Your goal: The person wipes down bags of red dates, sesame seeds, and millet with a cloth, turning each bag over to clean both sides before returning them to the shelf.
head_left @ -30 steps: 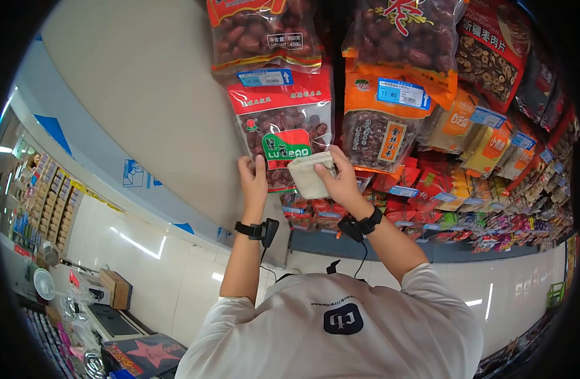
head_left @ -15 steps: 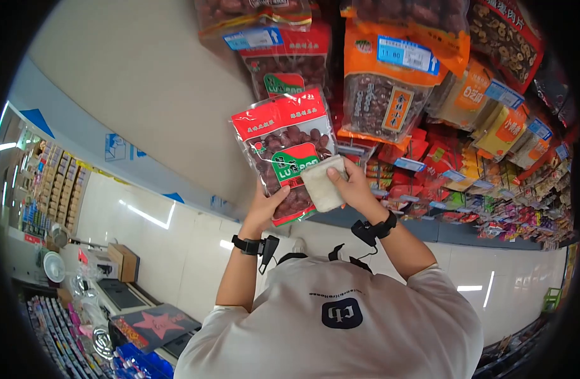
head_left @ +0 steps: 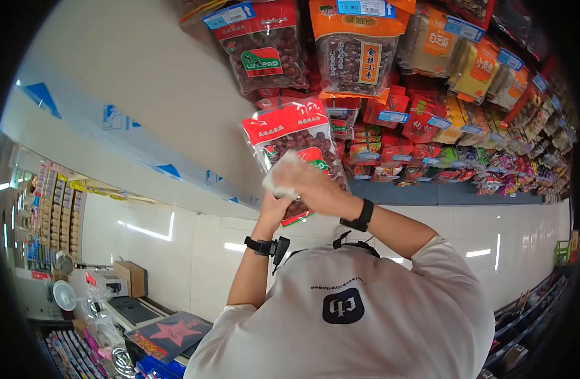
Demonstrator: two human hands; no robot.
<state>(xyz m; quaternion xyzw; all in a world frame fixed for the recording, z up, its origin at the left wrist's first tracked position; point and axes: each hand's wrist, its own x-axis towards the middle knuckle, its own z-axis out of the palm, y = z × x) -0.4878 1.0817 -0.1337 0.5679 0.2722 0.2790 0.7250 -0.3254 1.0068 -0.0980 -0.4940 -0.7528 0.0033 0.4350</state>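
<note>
A clear plastic bag of dried red dates [head_left: 290, 129], with a red top band and a green-and-red label, is upright in front of me. My left hand [head_left: 273, 211] grips its lower left edge. Held in my right hand [head_left: 326, 196] is a folded white cloth [head_left: 281, 179], lying across the left part of the bag's front. The cloth and the fingers around it are blurred by motion. Together they cover part of the label and the bag's lower left side.
Similar date bags [head_left: 265, 57] and an orange-topped bag [head_left: 353, 60] hang just beyond. More snack packets [head_left: 422, 120] fill the rack to the right. A pale wall panel [head_left: 195, 120] rises at left. Boxes [head_left: 131, 278] stand on a counter at lower left, above the tiled floor [head_left: 163, 256].
My right hand has carried the cloth left across the bag's front, from its lower right side. My left hand keeps its hold on the bag. The view has shifted, so the rack appears higher.
</note>
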